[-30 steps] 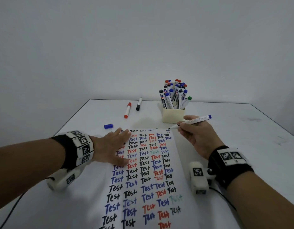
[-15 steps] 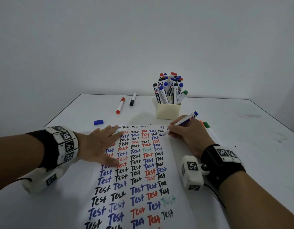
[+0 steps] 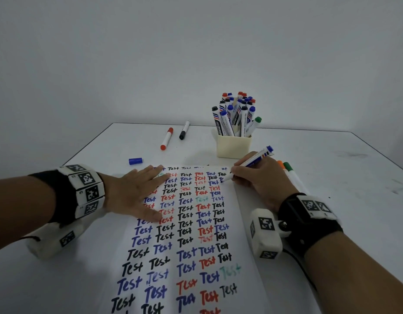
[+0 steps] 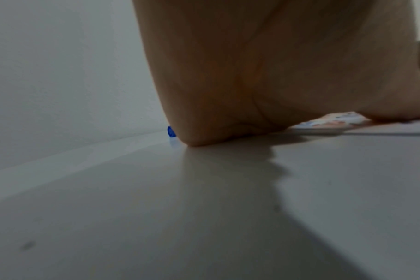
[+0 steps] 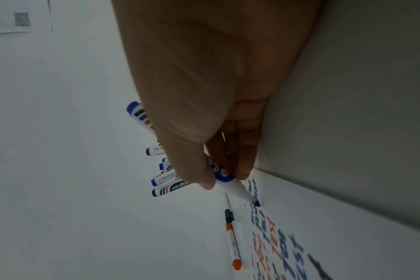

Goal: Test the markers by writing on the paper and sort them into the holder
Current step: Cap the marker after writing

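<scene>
Your right hand (image 3: 261, 177): fingers and thumb pinch the blue marker (image 3: 252, 163), uncapped; its tip touches the paper (image 3: 245, 223) at the upper right edge.
Your left hand (image 3: 132, 193): fingers straight and spread, pressed flat on the paper's left side.
Paper: lies on the white table (image 3: 331, 168), covered with rows of "Test".
Holder (image 3: 233, 146): beyond the paper, packed with upright markers.
Blue cap (image 3: 135, 161): loose, near your left fingertips.
Red marker (image 3: 166, 138), black marker (image 3: 184, 130): lying far left.
</scene>
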{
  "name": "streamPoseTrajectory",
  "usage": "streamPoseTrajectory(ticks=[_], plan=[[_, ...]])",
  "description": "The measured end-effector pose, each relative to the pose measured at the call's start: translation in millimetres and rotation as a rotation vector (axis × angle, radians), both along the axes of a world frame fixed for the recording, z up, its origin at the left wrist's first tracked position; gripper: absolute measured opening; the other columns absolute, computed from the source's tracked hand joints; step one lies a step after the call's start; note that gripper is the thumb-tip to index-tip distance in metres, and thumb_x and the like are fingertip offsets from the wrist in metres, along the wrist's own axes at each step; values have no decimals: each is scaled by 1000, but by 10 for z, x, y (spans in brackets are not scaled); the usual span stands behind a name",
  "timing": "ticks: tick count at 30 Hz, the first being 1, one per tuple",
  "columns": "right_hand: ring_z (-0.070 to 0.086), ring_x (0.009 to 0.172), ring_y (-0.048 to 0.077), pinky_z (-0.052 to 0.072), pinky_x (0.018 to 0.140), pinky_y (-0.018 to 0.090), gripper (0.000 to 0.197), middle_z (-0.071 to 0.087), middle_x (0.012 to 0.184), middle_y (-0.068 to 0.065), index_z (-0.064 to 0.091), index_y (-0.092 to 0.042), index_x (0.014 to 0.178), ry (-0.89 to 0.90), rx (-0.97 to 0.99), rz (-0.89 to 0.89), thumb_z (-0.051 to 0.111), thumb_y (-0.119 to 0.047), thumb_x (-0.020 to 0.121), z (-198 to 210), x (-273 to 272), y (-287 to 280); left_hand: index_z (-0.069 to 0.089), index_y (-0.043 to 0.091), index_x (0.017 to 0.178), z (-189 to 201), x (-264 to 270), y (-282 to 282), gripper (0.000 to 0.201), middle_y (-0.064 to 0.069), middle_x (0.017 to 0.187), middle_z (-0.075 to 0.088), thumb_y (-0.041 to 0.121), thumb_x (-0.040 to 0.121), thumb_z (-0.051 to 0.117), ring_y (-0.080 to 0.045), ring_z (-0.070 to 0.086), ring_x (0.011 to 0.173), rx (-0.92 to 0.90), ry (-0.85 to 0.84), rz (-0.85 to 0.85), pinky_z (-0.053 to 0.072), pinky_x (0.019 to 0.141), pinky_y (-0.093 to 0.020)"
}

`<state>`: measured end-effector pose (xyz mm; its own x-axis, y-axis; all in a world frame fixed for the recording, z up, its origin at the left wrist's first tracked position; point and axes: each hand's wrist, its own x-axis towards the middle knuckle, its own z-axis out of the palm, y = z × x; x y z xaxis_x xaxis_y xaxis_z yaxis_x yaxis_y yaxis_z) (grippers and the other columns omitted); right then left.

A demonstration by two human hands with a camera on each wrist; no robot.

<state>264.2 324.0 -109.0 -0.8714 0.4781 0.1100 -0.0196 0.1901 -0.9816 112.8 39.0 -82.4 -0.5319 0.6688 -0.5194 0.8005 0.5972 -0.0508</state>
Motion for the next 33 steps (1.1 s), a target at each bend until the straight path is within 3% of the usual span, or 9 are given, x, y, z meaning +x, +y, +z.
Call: streamPoseTrajectory(ticks=[3, 6, 8, 11, 15, 21, 26, 33], plan=[[69, 65, 11, 54, 66, 19, 6, 76, 77, 10, 74, -3, 91, -14, 14, 9, 75, -9, 90, 3, 9, 1, -25, 32, 154, 8, 26, 14, 120, 7, 161, -31, 87, 74, 45, -17, -23, 150, 5, 13, 12, -6, 120, -38], [70, 71, 18, 58, 73, 27, 6, 76, 80, 14, 73, -4, 90, -33, 23, 24, 75, -9, 88, -1, -3, 6, -27, 33, 153, 15, 20, 12, 130, 7, 161, -32, 99, 60, 36, -16, -24, 150, -2, -3, 2, -7, 120, -38], [70, 71, 17, 58, 73, 27, 6, 77, 80, 13, 74, -4, 91, -29, 12, 19, 75, -10, 89, -3, -3, 6, -27, 33, 152, 13, 4, 3, 136, 7, 161, -32, 104, 51, 29, -16, -25, 150, -8, -6, -6, -7, 120, -38], [71, 70, 15, 58, 72, 24, 7, 78, 79, 10, 75, -6, 93, -21, 8, 6, 76, -12, 90, -3, 7, -1, -26, 32, 153, 12, 1, 3, 138, 6, 161, -31, 106, 49, 27, -17, -23, 150, -4, 2, -19, -6, 120, -39], [71, 74, 19, 61, 81, 33, 4, 77, 79, 9, 74, -11, 90, -34, 83, -12, 76, -15, 90, -7, 0, 6, -26, 30, 153, 36, 14, 9, 143, 3, 162, -31, 108, 44, 23, -19, -23, 150, -8, -3, -25, -6, 121, -41], [68, 71, 20, 60, 83, 42, 3, 76, 77, 13, 73, -10, 87, -23, 109, -48, 74, -13, 89, -13, -7, 12, -24, 30, 154, 11, 35, 21, 127, 4, 162, -29, 93, 65, 40, -19, -21, 151, -13, 32, -2, -3, 121, -41], [68, 71, 20, 60, 83, 41, 5, 76, 76, 12, 74, -11, 85, -10, 124, -56, 74, -13, 89, -17, -13, 22, -26, 29, 153, 63, 51, 13, 142, 2, 161, -32, 105, 46, 25, -20, -23, 150, -25, -5, -19, -6, 121, -41], [66, 66, 18, 58, 80, 41, 6, 74, 75, 15, 73, -9, 82, 7, 109, -84, 73, -10, 88, -32, -26, 50, -24, 30, 154, 20, 20, 29, 129, 3, 162, -30, 96, 61, 37, -20, -21, 151, -26, 33, -3, -3, 121, -42]])
